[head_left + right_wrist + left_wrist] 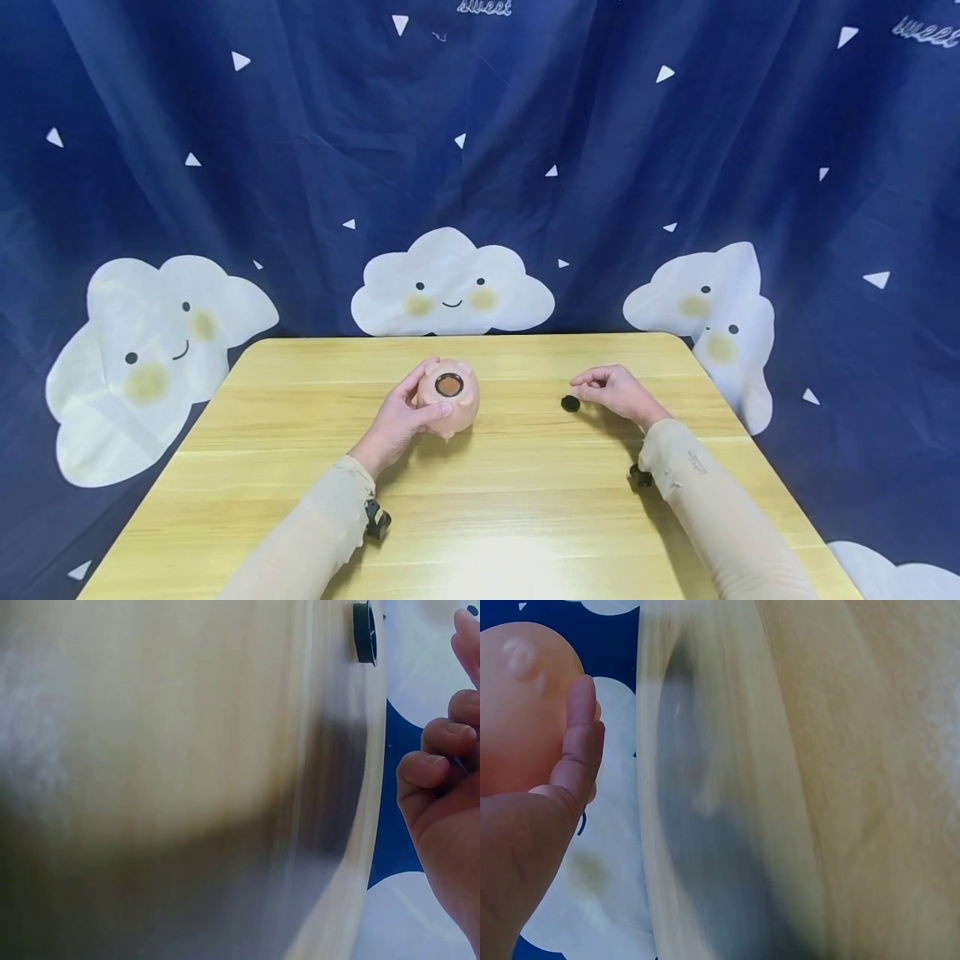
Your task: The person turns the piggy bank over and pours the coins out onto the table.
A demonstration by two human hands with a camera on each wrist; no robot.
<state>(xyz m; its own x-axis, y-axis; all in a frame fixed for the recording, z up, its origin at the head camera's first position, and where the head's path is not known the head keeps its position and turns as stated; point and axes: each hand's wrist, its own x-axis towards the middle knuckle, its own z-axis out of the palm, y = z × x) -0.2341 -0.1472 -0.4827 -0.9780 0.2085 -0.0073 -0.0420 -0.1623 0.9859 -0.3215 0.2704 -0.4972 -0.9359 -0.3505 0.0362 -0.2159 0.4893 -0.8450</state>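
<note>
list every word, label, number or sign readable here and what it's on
"sweet": on the blue curtain, top middle of the head view
"sweet": same curtain, top right corner
Small print on the right sleeve: too small to read

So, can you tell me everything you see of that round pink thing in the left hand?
The round pink thing has a smooth, near-spherical body, perhaps plastic or ceramic by its look. Small rounded bumps stand out from its surface. What looks like a round opening, dark-rimmed and brownish inside, faces the head camera. The person's left hand grips it from the side, thumb across its near face. It appears raised off the wooden table.
</note>
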